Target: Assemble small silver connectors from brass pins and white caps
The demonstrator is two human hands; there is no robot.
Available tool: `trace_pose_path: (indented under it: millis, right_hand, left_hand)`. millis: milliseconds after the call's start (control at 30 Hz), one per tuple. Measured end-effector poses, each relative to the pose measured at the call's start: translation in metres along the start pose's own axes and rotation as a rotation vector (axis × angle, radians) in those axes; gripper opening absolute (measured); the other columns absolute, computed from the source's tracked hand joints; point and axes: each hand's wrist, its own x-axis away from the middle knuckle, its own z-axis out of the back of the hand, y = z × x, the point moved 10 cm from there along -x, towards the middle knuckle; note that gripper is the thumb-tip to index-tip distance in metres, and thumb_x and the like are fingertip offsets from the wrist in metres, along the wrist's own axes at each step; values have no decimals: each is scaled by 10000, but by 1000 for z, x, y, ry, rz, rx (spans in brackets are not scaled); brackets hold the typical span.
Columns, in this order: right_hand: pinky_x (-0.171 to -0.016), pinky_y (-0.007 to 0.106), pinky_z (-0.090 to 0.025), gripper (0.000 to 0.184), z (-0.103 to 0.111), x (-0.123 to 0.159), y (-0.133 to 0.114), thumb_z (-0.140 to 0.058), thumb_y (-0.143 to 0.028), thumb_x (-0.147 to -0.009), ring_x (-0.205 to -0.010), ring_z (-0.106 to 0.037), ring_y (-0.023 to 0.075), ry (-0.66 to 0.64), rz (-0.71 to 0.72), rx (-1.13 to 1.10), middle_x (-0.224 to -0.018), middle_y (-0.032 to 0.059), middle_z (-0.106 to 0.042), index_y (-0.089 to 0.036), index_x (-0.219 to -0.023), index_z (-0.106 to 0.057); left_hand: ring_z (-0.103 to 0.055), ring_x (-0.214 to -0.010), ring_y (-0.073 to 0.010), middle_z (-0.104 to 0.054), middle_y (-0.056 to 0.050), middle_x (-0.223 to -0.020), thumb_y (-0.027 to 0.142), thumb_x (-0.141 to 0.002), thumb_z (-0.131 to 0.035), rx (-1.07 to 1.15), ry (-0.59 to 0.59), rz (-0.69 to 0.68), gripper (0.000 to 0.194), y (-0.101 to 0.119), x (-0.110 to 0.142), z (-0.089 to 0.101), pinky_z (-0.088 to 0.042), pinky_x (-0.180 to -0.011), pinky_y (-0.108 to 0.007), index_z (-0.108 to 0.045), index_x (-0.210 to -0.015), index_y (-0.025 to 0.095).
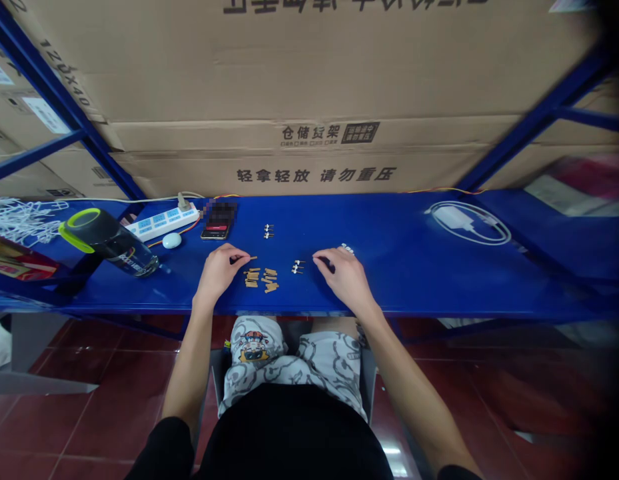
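My left hand (220, 272) pinches a small tan strip (254, 258) between thumb and fingertips, just above the blue surface. Right below it lie two loose clusters of similar tan strips (252, 277). My right hand (343, 279) is closed with thumb and index finger together; whatever is at the fingertips is too small to make out. Between the hands sit several small white pieces with thin pins (298, 267). A second little group of white pieces with pins (268, 231) lies farther back. White round bits (348, 248) show behind my right knuckles.
On the left are a phone (220, 220), a power strip (164, 222), a pale oval object (172, 241) and a dark bottle (112, 241) lying tilted. A white charger with coiled cable (454, 217) rests at right. Large cardboard (309, 80) stands behind the blue shelf (414, 280).
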Motion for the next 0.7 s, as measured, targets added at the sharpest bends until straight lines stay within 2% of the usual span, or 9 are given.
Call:
trace_pose_path:
  millis: [133, 233, 300, 467, 600, 700]
  right_hand:
    - [-816, 376, -529, 210, 1, 1, 3, -541, -303, -1002, -836, -682, 234, 11, -26, -49, -898, 68, -745, -238, -1017, -740]
    - [-842, 375, -533, 181, 5, 1, 1, -567, -292, -986, -853, -692, 224, 47, 2, -138, -917, 57, -755, -244, -1000, -741]
    - [-827, 368, -540, 161, 8, 1, 0, -592, -288, -971, -834, -692, 213, 69, 13, -214, -911, 46, -760, -248, -1001, -745]
    - [-771, 360, -549, 125, 10, 1, 1, -681, -322, -922, -778, -694, 201, 65, -21, -380, -914, 24, -784, -270, -985, -775]
    - [-779, 367, -548, 129, 6, 1, -4, -729, -385, -893, -798, -705, 216, 34, -40, -466, -902, 26, -794, -265, -893, -778]
    - [-768, 367, -557, 190, 1, 2, -4, -741, -447, -877, -797, -718, 225, 9, -69, -492, -889, 28, -798, -260, -871, -770]
  left_hand:
    - [-715, -885, -216, -765, -38, -988, 352, -981, -636, 32, 16, -4, 157, 8, 0, 3, -549, -824, -335, -748, -947, 248]
    - [-727, -913, -206, -777, -11, -991, 317, -984, -639, 139, 33, -27, 116, 25, 1, 1, -555, -863, -324, -731, -976, 245]
    - [-727, -913, -191, -777, 1, -995, 312, -982, -649, 205, 43, -71, 106, 43, 3, -4, -558, -884, -311, -727, -973, 240]
    - [-720, -969, -174, -754, -12, -1145, 331, -1000, -638, 319, 66, -152, 152, 82, 12, -25, -576, -902, -297, -704, -1112, 253]
    - [-715, -970, -168, -760, -20, -1107, 320, -1009, -636, 333, 93, -216, 188, 98, 19, -34, -574, -935, -306, -679, -1182, 262]
    - [-715, -996, -176, -758, -32, -1116, 331, -1017, -624, 334, 87, -244, 187, 101, 21, -38, -587, -923, -315, -678, -1180, 257]
